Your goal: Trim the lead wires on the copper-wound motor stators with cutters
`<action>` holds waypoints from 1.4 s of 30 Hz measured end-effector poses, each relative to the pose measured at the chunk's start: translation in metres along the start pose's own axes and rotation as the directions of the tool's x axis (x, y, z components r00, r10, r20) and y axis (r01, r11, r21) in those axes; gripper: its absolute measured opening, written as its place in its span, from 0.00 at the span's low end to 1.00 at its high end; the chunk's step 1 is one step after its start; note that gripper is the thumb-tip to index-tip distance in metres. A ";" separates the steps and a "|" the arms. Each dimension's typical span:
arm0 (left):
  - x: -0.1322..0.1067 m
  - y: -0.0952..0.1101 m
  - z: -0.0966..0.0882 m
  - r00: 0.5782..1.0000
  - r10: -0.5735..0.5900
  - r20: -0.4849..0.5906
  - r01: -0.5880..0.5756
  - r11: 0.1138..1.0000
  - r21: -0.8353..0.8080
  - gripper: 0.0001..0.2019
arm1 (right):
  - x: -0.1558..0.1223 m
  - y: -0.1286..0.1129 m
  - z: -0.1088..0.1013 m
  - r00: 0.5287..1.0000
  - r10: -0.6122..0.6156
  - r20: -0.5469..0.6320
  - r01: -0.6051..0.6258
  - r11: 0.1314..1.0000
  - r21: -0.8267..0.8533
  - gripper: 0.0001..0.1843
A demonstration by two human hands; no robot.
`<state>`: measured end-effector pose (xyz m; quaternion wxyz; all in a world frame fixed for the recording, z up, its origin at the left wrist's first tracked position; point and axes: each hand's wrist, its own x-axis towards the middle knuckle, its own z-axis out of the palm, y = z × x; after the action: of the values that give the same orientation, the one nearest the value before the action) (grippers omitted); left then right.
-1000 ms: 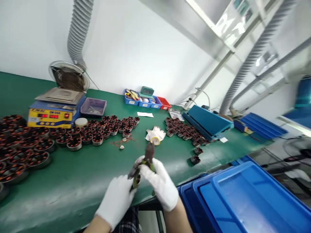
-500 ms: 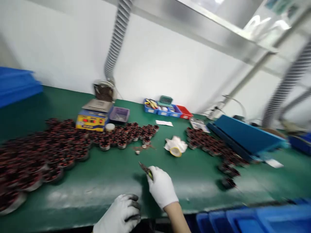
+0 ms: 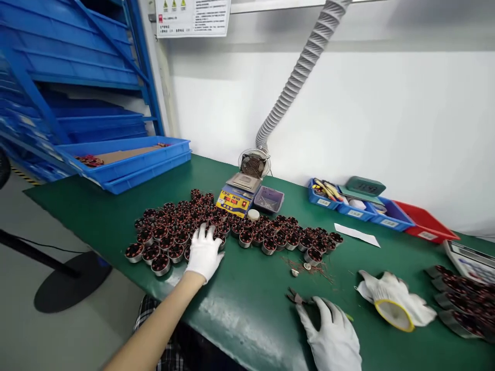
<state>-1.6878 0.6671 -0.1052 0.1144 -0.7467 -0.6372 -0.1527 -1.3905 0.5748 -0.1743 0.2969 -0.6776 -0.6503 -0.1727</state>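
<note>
My left hand, in a white glove, reaches over the near edge of a cluster of wound motor stators. Its fingers are stretched and slightly spread over several of them; what lies under the palm is hidden. The stators are short metal rings with dark copper windings inside. Lower right, my right hand, gloved too, is closed around wire cutters. Their jaws point left, and a bit of green handle shows behind the fingers. Wire scraps and two small pale pieces lie beyond the cutters.
A yellow-and-blue device stands behind the stators, beside a purple tray and below a ducted hood. Blue bins and a red bin line the wall. A spare glove lies at right. Blue trays sit far left.
The view has swung left. My left hand has moved from beside the right hand at the table's front edge out over the stators, its fingers extending. The right hand keeps the cutters.
</note>
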 end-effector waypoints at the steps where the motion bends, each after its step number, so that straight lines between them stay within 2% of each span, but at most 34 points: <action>1: 0.001 0.000 -0.001 0.999 0.024 0.021 -0.024 1.000 -0.006 0.07 | -0.001 -0.004 -0.004 0.998 0.061 -0.003 -0.060 0.993 0.102 0.35; 2: -0.002 0.000 -0.002 0.998 0.060 0.036 -0.060 0.998 -0.020 0.05 | -0.003 -0.009 -0.009 0.989 0.145 0.025 -0.147 0.964 0.223 0.33; 3: -0.008 0.002 -0.003 0.992 0.114 0.050 -0.111 0.993 -0.045 0.04 | -0.005 -0.015 -0.015 0.966 0.240 0.096 -0.259 0.900 0.351 0.32; 4: -0.018 0.004 -0.003 0.979 0.190 0.068 -0.184 0.979 -0.084 0.04 | -0.007 -0.023 -0.020 0.922 0.330 0.204 -0.388 0.796 0.466 0.30; 5: -0.031 0.006 -0.004 0.957 0.277 0.083 -0.264 0.955 -0.136 0.05 | -0.008 -0.033 -0.025 0.855 0.381 0.351 -0.517 0.657 0.548 0.29; 7: -0.060 0.011 -0.002 0.904 0.421 0.077 -0.392 0.886 -0.246 0.09 | -0.008 -0.054 -0.033 0.686 0.349 0.638 -0.727 0.355 0.587 0.27; 8: -0.074 0.013 0.000 0.891 0.450 0.055 -0.418 0.862 -0.285 0.14 | -0.007 -0.064 -0.035 0.618 0.239 0.749 -0.785 0.243 0.570 0.27; 9: -0.087 0.016 0.002 0.901 0.434 0.029 -0.405 0.862 -0.305 0.19 | -0.004 -0.074 -0.035 0.581 0.172 0.795 -0.813 0.167 0.558 0.28; 10: -0.099 0.018 0.005 0.924 0.382 0.008 -0.361 0.880 -0.309 0.24 | -0.001 -0.083 -0.034 0.557 0.117 0.822 -0.829 0.133 0.543 0.30; 11: -0.108 0.021 0.008 0.950 0.312 -0.002 -0.298 0.905 -0.303 0.29 | 0.002 -0.091 -0.032 0.543 0.080 0.836 -0.837 0.136 0.531 0.32; 13: -0.117 0.027 0.012 0.977 0.214 0.014 -0.201 0.939 -0.280 0.39 | 0.008 -0.103 -0.027 0.554 0.090 0.828 -0.821 0.227 0.525 0.31; 15: -0.118 0.035 0.014 0.969 0.240 0.051 -0.216 0.934 -0.284 0.44 | 0.011 -0.110 -0.022 0.591 0.086 0.802 -0.776 0.334 0.535 0.25; 17: -0.112 0.043 0.013 0.943 0.326 0.072 -0.284 0.897 -0.339 0.45 | 0.012 -0.115 -0.017 0.623 0.042 0.781 -0.738 0.362 0.569 0.17; 19: -0.104 0.050 0.013 0.934 0.349 0.075 -0.290 0.863 -0.413 0.44 | 0.009 -0.121 -0.013 0.643 0.025 0.766 -0.737 0.291 0.610 0.11; 21: -0.099 0.055 0.014 0.942 0.327 0.076 -0.257 0.847 -0.466 0.43 | 0.005 -0.126 -0.011 0.662 0.092 0.744 -0.745 0.181 0.641 0.07; 22: -0.098 0.057 0.015 0.948 0.310 0.076 -0.239 0.846 -0.476 0.43 | 0.003 -0.128 -0.011 0.657 0.144 0.740 -0.753 0.117 0.647 0.05; 25: -0.099 0.059 0.017 0.956 0.285 0.071 -0.218 0.851 -0.477 0.42 | 0.004 -0.125 -0.018 0.586 0.306 0.750 -0.757 -0.122 0.641 0.07; 27: -0.101 0.059 0.017 0.957 0.284 0.055 -0.224 0.848 -0.481 0.43 | 0.012 -0.114 -0.027 0.537 0.387 0.750 -0.702 -0.288 0.651 0.10; 29: -0.101 0.059 0.015 0.957 0.287 0.040 -0.229 0.834 -0.501 0.43 | 0.022 -0.099 -0.036 0.512 0.474 0.717 -0.620 -0.375 0.690 0.14; 31: -0.099 0.058 0.011 0.957 0.285 0.060 -0.209 0.814 -0.542 0.42 | 0.027 -0.087 -0.041 0.492 0.572 0.656 -0.571 -0.357 0.740 0.17; 33: -0.096 0.056 0.007 0.949 0.293 0.115 -0.174 0.792 -0.585 0.41 | 0.026 -0.083 -0.041 0.517 0.564 0.643 -0.628 -0.260 0.733 0.19; 36: -0.093 0.052 0.005 0.933 0.321 0.161 -0.165 0.781 -0.602 0.41 | 0.016 -0.096 -0.032 0.581 0.326 0.746 -0.788 -0.003 0.615 0.18; 38: -0.092 0.050 0.007 0.931 0.337 0.143 -0.191 0.780 -0.596 0.41 | 0.010 -0.111 -0.026 0.594 0.185 0.783 -0.804 0.157 0.574 0.14; 40: -0.092 0.050 0.010 0.931 0.350 0.106 -0.222 0.771 -0.597 0.41 | 0.008 -0.123 -0.021 0.628 0.130 0.767 -0.770 0.244 0.589 0.08; 42: -0.093 0.050 0.013 0.929 0.363 0.066 -0.255 0.761 -0.597 0.40 | 0.007 -0.127 -0.020 0.662 0.126 0.738 -0.738 0.280 0.614 0.05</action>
<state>-1.6502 0.5781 -0.1508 -0.1514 -0.8512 -0.4355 -0.2507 -1.5116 0.5649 -0.1324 0.4379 -0.5878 -0.4653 0.4962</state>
